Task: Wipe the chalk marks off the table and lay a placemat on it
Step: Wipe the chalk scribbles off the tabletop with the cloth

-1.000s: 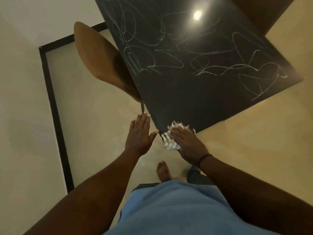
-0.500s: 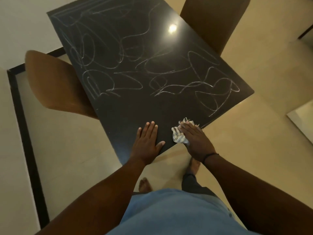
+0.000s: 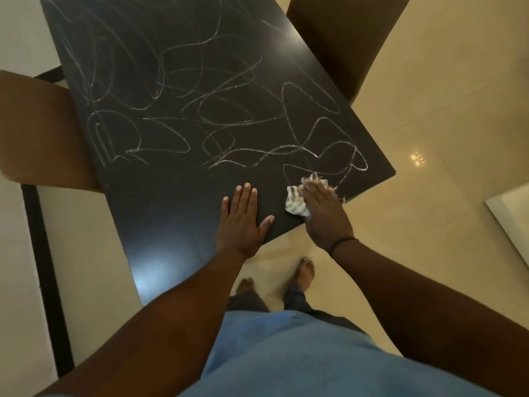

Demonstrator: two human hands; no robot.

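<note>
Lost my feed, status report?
Left hand flat on table. Right hand presses cloth at near edge. Chalk marks unwiped. Nothing blocking.

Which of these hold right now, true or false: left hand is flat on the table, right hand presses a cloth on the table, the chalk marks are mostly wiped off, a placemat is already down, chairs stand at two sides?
1. The left hand lies flat on the table. True.
2. The right hand presses a cloth onto the table. True, with straight fingers, near the table's edge.
3. The chalk marks are mostly wiped off. False: scribbles cover most of the top.
4. A placemat is already down. False: none is in view.
5. Chairs stand at two sides. True: one chair on the left of the view, another chair at the top right.
</note>
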